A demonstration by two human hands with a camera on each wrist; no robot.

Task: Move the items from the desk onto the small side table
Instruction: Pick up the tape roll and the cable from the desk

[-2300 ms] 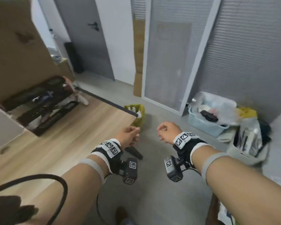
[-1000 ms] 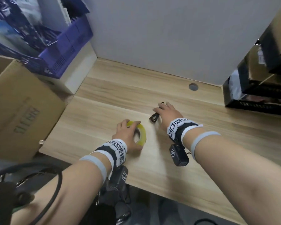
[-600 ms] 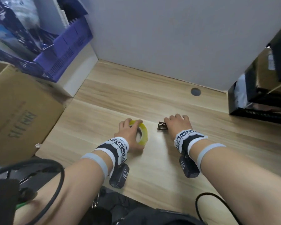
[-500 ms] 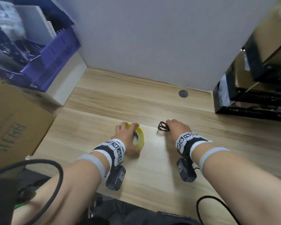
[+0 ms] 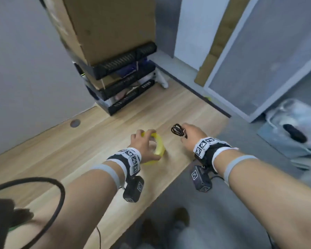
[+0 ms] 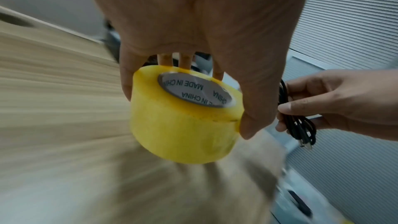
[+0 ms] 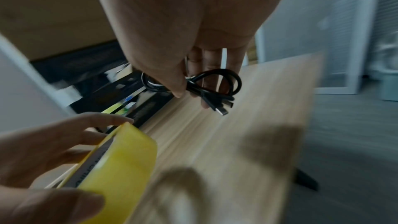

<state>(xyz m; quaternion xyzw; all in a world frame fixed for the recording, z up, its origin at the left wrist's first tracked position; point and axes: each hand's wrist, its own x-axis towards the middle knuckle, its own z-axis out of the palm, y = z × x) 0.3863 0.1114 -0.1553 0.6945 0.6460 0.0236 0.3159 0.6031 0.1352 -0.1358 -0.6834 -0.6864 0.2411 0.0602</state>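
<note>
The left hand [image 5: 142, 143] is gripping a thick roll of yellow tape [image 6: 185, 118], a glossy translucent cylinder with a grey card core printed "MADE IN CHINA". Its thumb is pressing one side of the roll and its fingers [image 6: 185, 60] are curling over the far rim, so the roll is hanging clear above the tabletop [image 5: 65, 150], a pale wood-grain laminate with a round cable hole near the wall. The right hand [image 5: 190, 137] is pinching a small bundle of black cable [image 7: 206, 84], thin and rubbery, coiled into loops with two metal-tipped plugs dangling below; thumb and fingers are closing on the middle of the coil. Both hands are hovering palm-down, side by side and apart, over the tabletop near its right edge. Behind them, stacked black trays [image 5: 122, 83] are sitting on the tabletop beneath a brown cardboard box [image 5: 108, 27].
</note>
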